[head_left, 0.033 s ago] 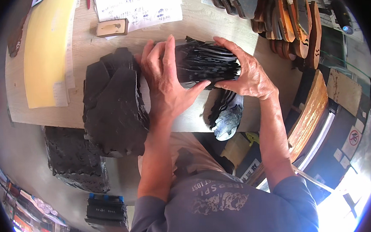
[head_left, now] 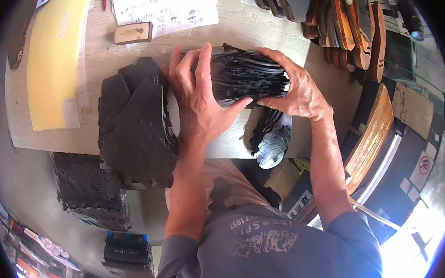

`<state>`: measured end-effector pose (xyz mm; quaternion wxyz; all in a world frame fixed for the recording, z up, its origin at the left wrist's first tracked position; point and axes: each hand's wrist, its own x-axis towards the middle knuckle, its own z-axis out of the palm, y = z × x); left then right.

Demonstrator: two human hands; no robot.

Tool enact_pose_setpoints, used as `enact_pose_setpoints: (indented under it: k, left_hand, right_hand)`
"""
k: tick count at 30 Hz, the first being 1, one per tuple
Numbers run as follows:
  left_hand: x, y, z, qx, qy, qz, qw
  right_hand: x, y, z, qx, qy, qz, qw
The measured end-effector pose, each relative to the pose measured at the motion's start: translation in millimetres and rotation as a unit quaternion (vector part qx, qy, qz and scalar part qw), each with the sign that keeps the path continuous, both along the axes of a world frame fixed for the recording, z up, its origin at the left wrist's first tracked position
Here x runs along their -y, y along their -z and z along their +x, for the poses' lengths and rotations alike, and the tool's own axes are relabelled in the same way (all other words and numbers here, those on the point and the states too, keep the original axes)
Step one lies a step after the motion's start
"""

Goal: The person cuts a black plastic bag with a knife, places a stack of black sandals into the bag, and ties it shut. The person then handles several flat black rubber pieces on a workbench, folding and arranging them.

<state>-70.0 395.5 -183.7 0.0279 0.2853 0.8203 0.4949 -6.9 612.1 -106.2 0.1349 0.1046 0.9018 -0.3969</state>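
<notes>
Between my two hands is a thick stack of thin black sole-like pieces, its layered edges turned toward me. My left hand is curved against the stack's left end, fingers at the far side and thumb along the near lower edge. Gripping the right end is my right hand, fingers over the top and thumb below. Just under the stack, a grey patterned shoe sole lies by the table's near edge with black pieces beside it. Left of my left hand rises a tall pile of black sheets.
Yellow sheets lie at the table's left. Farther back are a small block and handwritten paper. Rows of soles stand at the far right. Another black stack sits below the table's left edge.
</notes>
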Motion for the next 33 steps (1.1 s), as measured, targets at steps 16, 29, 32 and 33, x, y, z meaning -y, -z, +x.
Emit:
enact_pose_setpoints:
  k: [16, 29, 32, 33]
  left_hand:
    - [3, -2, 2, -0.003, 0.0, -0.068, 0.998]
    - [11, -15, 13, 0.045, 0.041, -0.079, 0.995]
    - [12, -12, 12, 0.048, 0.069, -0.076, 0.994]
    - [12, -12, 12, 0.047, 0.07, -0.084, 0.993]
  right_hand:
    - [-5, 6, 6, -0.044, 0.014, -0.036, 0.998]
    - [-28, 17, 26, 0.012, 0.006, -0.055, 0.998]
    - [-28, 34, 33, -0.025, 0.136, -0.281, 0.95]
    - [-26, 43, 32, -0.045, 0.175, -0.408, 0.895]
